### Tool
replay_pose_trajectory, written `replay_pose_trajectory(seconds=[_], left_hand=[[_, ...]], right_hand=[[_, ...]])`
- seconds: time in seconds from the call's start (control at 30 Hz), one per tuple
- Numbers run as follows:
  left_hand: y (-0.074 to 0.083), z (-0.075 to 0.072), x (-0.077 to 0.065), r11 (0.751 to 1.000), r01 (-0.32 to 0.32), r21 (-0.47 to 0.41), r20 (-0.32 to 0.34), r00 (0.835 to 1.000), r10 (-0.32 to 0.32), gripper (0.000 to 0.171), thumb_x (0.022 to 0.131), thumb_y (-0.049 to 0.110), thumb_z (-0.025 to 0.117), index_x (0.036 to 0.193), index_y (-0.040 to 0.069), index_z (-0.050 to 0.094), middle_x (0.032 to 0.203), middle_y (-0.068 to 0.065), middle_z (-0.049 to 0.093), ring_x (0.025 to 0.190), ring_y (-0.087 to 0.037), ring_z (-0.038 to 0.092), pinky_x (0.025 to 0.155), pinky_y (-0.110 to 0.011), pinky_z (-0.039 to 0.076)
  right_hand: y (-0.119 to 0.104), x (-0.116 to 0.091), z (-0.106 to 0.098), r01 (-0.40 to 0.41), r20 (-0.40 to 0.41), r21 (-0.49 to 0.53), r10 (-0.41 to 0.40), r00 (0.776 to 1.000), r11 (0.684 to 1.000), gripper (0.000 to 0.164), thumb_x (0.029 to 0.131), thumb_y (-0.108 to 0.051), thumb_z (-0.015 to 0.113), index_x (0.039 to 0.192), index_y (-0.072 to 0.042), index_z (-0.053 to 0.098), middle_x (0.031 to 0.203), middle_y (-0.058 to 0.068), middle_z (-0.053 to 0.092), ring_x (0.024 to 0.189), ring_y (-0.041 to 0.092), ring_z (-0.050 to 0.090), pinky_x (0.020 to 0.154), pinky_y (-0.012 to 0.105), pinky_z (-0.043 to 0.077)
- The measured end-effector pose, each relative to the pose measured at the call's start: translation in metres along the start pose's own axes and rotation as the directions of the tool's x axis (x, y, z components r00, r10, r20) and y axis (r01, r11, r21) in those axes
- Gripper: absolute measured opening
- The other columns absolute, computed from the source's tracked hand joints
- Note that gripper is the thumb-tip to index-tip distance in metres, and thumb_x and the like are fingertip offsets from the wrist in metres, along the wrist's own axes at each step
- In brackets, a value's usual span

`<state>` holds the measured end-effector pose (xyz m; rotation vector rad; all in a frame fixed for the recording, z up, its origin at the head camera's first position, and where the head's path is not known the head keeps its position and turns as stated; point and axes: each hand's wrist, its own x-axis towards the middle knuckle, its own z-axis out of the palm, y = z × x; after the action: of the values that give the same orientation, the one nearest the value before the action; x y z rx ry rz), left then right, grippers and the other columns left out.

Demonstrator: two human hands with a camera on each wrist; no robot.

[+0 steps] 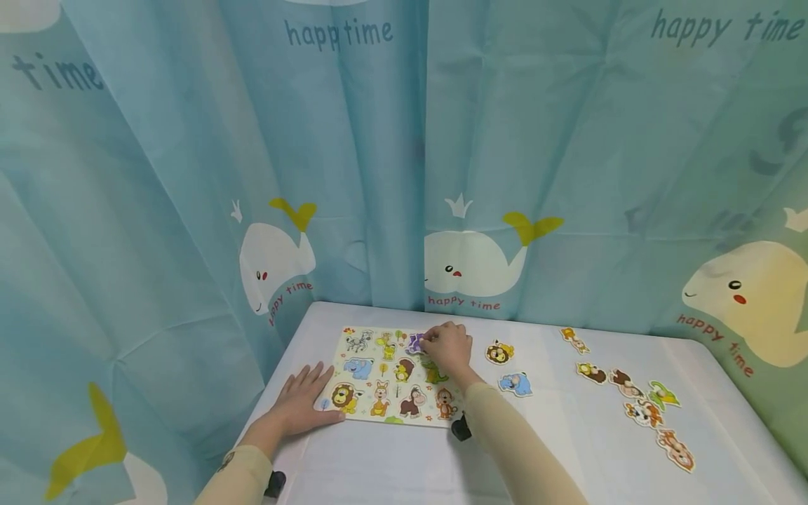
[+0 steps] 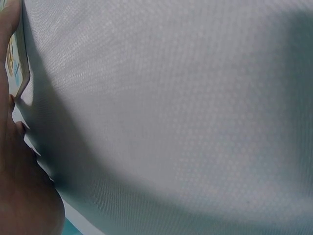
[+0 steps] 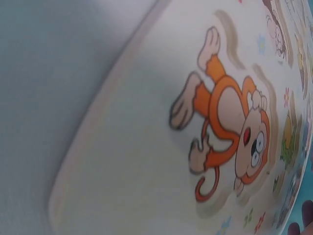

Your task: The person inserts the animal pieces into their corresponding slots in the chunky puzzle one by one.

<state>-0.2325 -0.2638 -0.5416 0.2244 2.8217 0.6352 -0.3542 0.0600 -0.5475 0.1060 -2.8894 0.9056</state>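
A white animal puzzle board [image 1: 337,414] lies on the table, with animal pictures in rows. Beside its left edge my left hand [image 1: 299,403] rests with fingers spread and thumb along the lower left corner; the left wrist view shows this hand [image 2: 29,196] by the board's edge [image 2: 22,68]. Over the upper right of the board, my right hand [image 1: 449,348] pinches a purple animal puzzle piece [image 1: 415,343], partly hidden by the fingers. In the right wrist view, an orange monkey picture [image 3: 227,115] fills the board's corner, with fingertips [image 3: 307,215] at the lower right.
Right of the board lie a lion piece [image 1: 499,352] and a blue hippo piece [image 1: 515,384]. Several more animal pieces, among them a green one [image 1: 663,395] and an orange one [image 1: 675,449], are scattered farther right. A blue curtain [image 1: 379,175] hangs behind the white table [image 1: 379,466].
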Motion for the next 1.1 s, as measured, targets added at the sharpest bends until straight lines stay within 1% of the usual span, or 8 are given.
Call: replay_pose_trajectory(seconds=[0.17, 0.47, 0.67, 0.93, 1.1], left_hand=[[0.001, 0.000, 0.000, 1.000, -0.012, -0.017, -0.011, 1.000, 0.012, 0.110, 0.080, 0.069, 0.073, 0.161, 0.008, 0.031, 0.167, -0.023, 0.021, 0.153, -0.049, 0.009, 0.122, -0.066, 0.003], [0.001, 0.001, 0.000, 1.000, 0.014, 0.001, 0.006, 1.000, -0.014, 0.111, 0.080, 0.071, 0.071, 0.163, 0.012, 0.028, 0.169, -0.018, 0.019, 0.154, -0.044, 0.007, 0.123, -0.062, 0.001], [0.003, -0.002, -0.001, 1.000, 0.024, 0.000, 0.009, 1.000, -0.024, 0.110, 0.079, 0.069, 0.074, 0.163, 0.013, 0.030, 0.168, -0.018, 0.020, 0.154, -0.045, 0.008, 0.123, -0.063, 0.003], [0.001, 0.001, 0.001, 1.000, -0.012, 0.007, -0.022, 1.000, 0.012, 0.109, 0.080, 0.069, 0.073, 0.161, 0.008, 0.032, 0.167, -0.020, 0.022, 0.153, -0.047, 0.011, 0.122, -0.064, 0.005], [0.000, 0.000, 0.000, 1.000, 0.000, 0.016, -0.012, 1.000, 0.000, 0.110, 0.079, 0.069, 0.074, 0.161, 0.010, 0.032, 0.168, -0.018, 0.022, 0.154, -0.046, 0.011, 0.123, -0.064, 0.005]], right_hand=[[-0.002, -0.001, 0.004, 0.000, -0.002, 0.000, 0.000, 1.000, 1.000, 0.016, 0.090, -0.035, 0.080, 0.086, -0.020, 0.080, 0.102, 0.003, 0.062, 0.104, 0.028, 0.050, 0.092, 0.052, 0.041], [-0.005, -0.003, 0.006, -0.010, -0.009, -0.002, 0.010, 1.000, 1.000, 0.014, 0.090, -0.035, 0.080, 0.086, -0.021, 0.079, 0.103, 0.003, 0.062, 0.105, 0.029, 0.050, 0.093, 0.052, 0.040], [-0.007, -0.004, 0.007, -0.023, -0.014, -0.002, 0.022, 1.000, 1.000, 0.014, 0.090, -0.034, 0.080, 0.086, -0.021, 0.080, 0.103, 0.003, 0.062, 0.107, 0.031, 0.050, 0.095, 0.053, 0.040], [-0.007, -0.002, 0.012, -0.032, -0.035, -0.003, 0.032, 0.999, 0.999, 0.014, 0.089, -0.034, 0.081, 0.085, -0.021, 0.080, 0.105, 0.005, 0.064, 0.109, 0.032, 0.050, 0.096, 0.054, 0.038], [-0.008, 0.000, 0.015, -0.046, -0.040, -0.002, 0.046, 0.998, 0.999, 0.014, 0.089, -0.034, 0.081, 0.087, -0.021, 0.081, 0.106, 0.004, 0.064, 0.110, 0.031, 0.049, 0.097, 0.052, 0.037]])
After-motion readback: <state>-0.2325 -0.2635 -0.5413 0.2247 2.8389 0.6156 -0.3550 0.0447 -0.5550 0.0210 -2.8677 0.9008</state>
